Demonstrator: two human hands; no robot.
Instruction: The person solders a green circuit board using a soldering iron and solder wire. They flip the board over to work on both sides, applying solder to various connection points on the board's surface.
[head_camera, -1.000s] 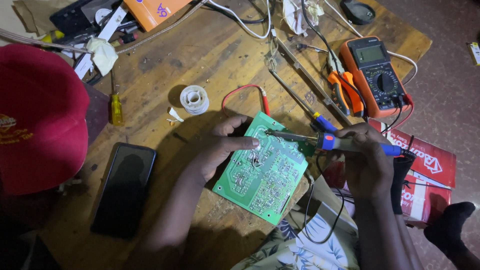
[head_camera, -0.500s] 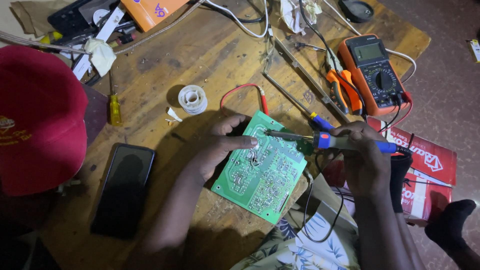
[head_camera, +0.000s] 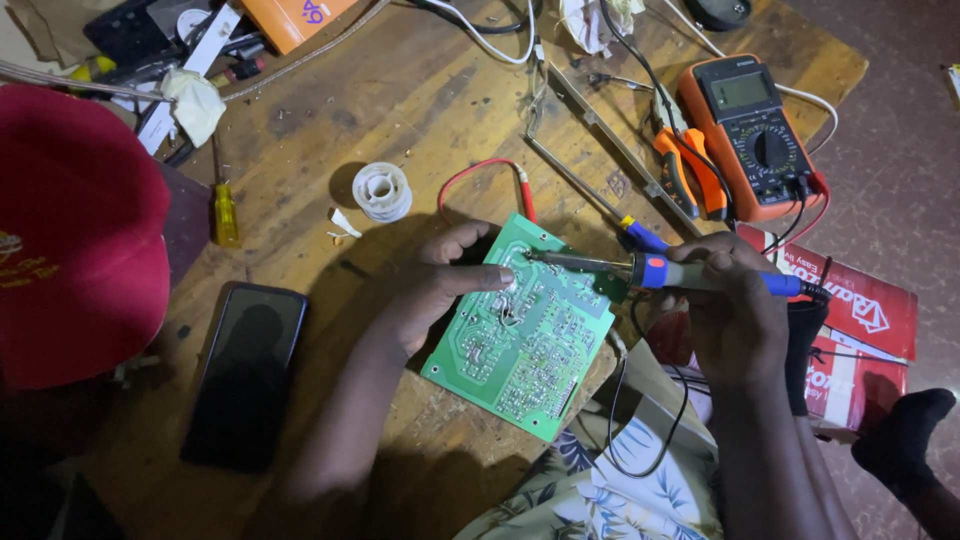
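Red cap (head_camera: 75, 230): fills the left edge of the view, over the tabletop's left side; wearer not otherwise seen.
Phone (head_camera: 245, 370): black, screen dark, lying flat near the tabletop's lower left edge.
Screwdriver (head_camera: 225, 205): small, yellow handle, lying just above the phone, toward the left edge.
Solder spool (head_camera: 382, 190): white, mid-tabletop, apart from the board.
Tabletop (head_camera: 400, 90): worn wood, cluttered along its far edge with cables and tools.
Left hand (head_camera: 440, 285): fingers pressed onto the upper left part of the board, pinning it down; thumb stretched toward the iron's tip.
Circuit board (head_camera: 525, 330): green, solder side up, tilted, lying at the tabletop's near edge with its lower corner overhanging.
Red wire (head_camera: 480, 170): loops from the board's top edge across the wood.
Soldering iron (head_camera: 650, 270): blue and orange handle, metal tip touching the board near the left thumb.
Right hand (head_camera: 725, 310): clenched around the iron's handle, off the tabletop's right near edge.
Pliers (head_camera: 685, 170): orange grips, beside the meter.
Multimeter (head_camera: 755, 135): orange case, near the far right corner.
Red box (head_camera: 860, 330): below the right edge, on the floor.
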